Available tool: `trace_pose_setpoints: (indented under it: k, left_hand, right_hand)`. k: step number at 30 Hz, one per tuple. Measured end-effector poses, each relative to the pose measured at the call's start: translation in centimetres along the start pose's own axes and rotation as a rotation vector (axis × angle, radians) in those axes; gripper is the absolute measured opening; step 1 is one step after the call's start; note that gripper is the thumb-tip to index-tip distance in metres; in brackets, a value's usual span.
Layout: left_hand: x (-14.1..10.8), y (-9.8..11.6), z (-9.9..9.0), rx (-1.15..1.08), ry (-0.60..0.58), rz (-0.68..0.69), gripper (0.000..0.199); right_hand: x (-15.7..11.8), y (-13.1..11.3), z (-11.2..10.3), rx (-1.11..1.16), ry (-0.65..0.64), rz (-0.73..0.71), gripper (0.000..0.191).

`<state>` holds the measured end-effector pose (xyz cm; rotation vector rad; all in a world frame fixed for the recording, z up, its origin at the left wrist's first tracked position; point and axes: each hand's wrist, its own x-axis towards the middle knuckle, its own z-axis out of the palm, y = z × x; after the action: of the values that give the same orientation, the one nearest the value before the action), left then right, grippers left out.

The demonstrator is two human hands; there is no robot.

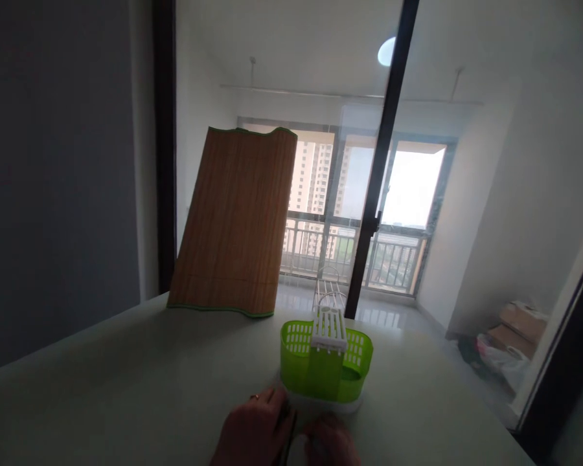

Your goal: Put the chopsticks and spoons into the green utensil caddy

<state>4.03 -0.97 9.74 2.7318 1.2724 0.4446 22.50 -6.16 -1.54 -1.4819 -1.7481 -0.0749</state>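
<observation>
Resting on table point(126, 382) at 6 o'clock, left hand point(255, 432) & right hand point(331, 443) sit just below green caddy point(325, 370), grip state unclear; board point(236, 223) at 11.

A pale, smooth surface point(126, 382) fills the foreground. A grey wall point(53, 181) stands to the left beside a dark door frame point(164, 142). Beyond a dark vertical sliding-door bar point(379, 162) lies a white-walled balcony room with a glossy pale floor point(393, 320). Tall glazed windows point(408, 188) with a metal railing point(393, 259) show high-rise buildings in bright daylight. A round ceiling lamp point(387, 52) glows overhead. Brown cardboard boxes point(519, 323) sit in the right corner.
</observation>
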Motion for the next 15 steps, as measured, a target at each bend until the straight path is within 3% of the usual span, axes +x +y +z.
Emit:
trace_pose_setpoints:
  k: [3, 7, 15]
  left_hand:
    - [-1.7, -2.1, -0.1, -0.026, -0.192, -0.086, 0.026]
    - [-2.9, -2.8, 0.7, -0.035, -0.355, -0.115, 0.034]
    - [-3.3, -3.7, 1.4, -0.076, -0.294, -0.128, 0.03]
  right_hand:
    - [-0.2, 0.1, 0.0, -0.042, -0.152, 0.061, 0.027]
    - [-0.2, 0.2, -0.9, -0.091, -0.154, -0.033, 0.031]
    - [0.0, -1.0, -1.6, -0.202, -0.102, -0.146, 0.022]
